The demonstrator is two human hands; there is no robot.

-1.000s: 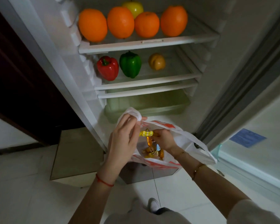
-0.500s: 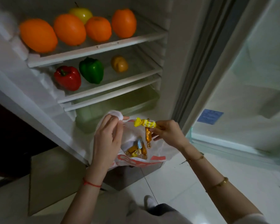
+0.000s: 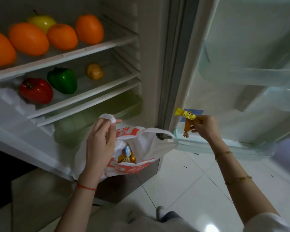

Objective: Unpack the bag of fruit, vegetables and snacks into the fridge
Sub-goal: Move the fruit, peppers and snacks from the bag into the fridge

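My left hand (image 3: pixel 100 139) grips one handle of a white and orange plastic bag (image 3: pixel 132 168) in front of the open fridge. Several wrapped candies (image 3: pixel 126 156) lie inside the bag. My right hand (image 3: pixel 203 125) pinches two wrapped candies (image 3: pixel 186 118), one yellow and one amber, out to the right of the bag near the bottom of the fridge door (image 3: pixel 241 81). Several oranges (image 3: pixel 28 39) and a yellow apple (image 3: pixel 41 21) sit on the upper shelf. A red pepper (image 3: pixel 35 90), a green pepper (image 3: pixel 63 80) and a potato (image 3: pixel 94 71) rest on the shelf below.
A pale green crisper drawer (image 3: pixel 99 118) sits under the lowest shelf. The door carries clear shelves (image 3: pixel 248 77) and a blue label (image 3: pixel 197 112). A white tiled floor (image 3: pixel 182 186) lies below, with my shoe (image 3: pixel 161 212) on it.
My right hand has lifted the two candies out of the bag and carried them right, toward the door. My view has swung right, and the left hand keeps its hold on the bag.
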